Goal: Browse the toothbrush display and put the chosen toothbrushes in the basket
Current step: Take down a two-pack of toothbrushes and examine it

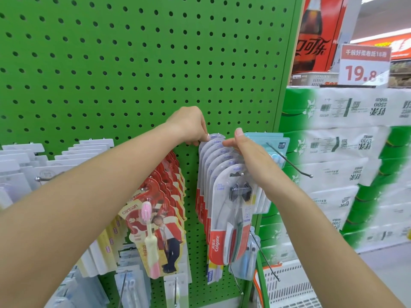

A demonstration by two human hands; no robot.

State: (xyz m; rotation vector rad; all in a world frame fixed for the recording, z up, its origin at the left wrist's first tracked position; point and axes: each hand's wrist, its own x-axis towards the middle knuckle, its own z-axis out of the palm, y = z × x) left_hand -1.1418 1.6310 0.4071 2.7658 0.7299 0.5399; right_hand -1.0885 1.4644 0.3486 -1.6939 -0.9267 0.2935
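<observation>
I see both hands at rack | left hand (pixel 189 126) and right hand (pixel 246 150) pinch rearmost Colgate packs (pixel 219 196) | long axis 12-to-6 | basket (pixel 289 283) at 5 o'clock, nearer right hand

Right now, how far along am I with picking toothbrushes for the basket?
Early on. Both hands are at the rear of the Colgate toothbrush packs on their hook: left hand and right hand each pinch the tops of the packs. No pack is off the hook yet. The basket, lower right, shows no toothbrushes in its visible part.

You see a green pegboard (pixel 111 63) with dark holes, red-and-white Colgate packs (pixel 224 218), and a pink-and-cream toothbrush (pixel 150 238).
</observation>
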